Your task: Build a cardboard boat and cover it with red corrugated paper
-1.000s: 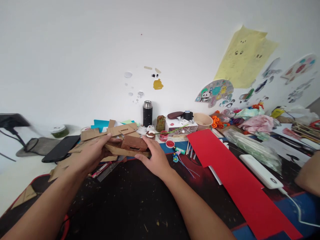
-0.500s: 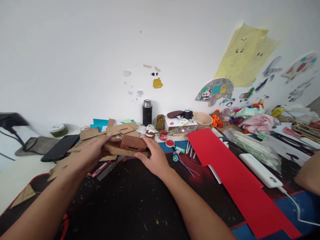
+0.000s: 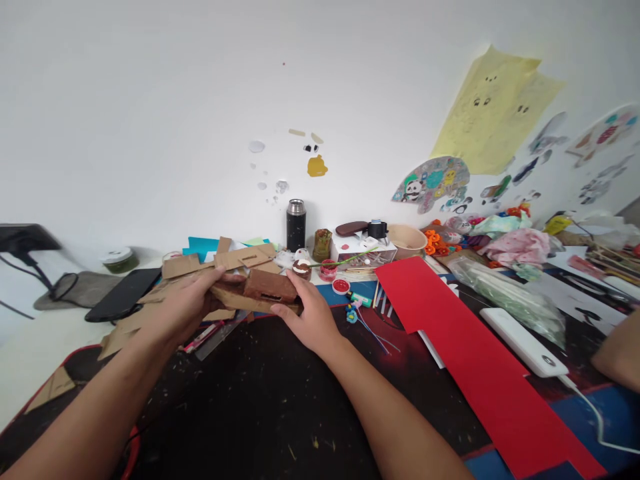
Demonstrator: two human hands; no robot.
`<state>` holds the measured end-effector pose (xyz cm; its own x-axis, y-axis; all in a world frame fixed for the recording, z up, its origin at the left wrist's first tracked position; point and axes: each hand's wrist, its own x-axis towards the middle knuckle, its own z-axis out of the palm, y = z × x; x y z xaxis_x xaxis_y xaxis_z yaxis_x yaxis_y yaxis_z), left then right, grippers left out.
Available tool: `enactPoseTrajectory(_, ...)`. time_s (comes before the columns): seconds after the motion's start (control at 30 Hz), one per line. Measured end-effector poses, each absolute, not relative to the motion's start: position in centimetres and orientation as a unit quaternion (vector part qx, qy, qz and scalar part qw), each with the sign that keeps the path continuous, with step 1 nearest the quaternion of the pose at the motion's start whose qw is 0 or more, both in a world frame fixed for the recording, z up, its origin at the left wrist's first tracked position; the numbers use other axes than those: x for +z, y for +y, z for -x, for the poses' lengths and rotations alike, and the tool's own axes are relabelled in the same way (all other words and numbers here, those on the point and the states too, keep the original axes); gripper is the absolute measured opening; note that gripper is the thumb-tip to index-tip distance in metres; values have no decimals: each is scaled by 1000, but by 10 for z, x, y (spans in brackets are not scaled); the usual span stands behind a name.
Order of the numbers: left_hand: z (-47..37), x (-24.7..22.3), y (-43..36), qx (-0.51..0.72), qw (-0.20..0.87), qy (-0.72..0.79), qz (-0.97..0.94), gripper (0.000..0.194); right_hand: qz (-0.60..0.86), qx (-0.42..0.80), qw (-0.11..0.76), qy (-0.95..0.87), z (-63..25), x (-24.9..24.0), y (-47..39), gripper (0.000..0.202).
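Reddish-brown, slotted, box-shaped piece (image 3: 270, 285) sits on a flat tan base (image 3: 239, 301), within the grip. Left hand (image 3: 193, 298) is closed around the base's left end. Right hand (image 3: 315, 320) pinches the opposite end, thumb in front. Beyond the grip stands a black cylindrical flask (image 3: 296, 231); rightward lies a long red sheet (image 3: 465, 353).

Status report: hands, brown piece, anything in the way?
Left hand and right hand holding brown piece. Slot facing camera. Possible clutter: cardboard scraps close behind.
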<state>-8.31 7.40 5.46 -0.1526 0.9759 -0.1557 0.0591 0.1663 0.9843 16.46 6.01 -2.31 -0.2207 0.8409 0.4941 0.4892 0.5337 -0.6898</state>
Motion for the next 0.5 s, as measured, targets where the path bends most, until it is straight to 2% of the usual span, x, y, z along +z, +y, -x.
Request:
enactPoseTrajectory(0.27, 81, 55, 74, 494, 471, 592, -429, 49, 437, 195, 448, -755, -165, -24, 60, 79)
enactPoseTrajectory(0.5, 82, 51, 76, 487, 483, 591, -425, 52, 441, 202, 438, -757, -165, -24, 60, 80)
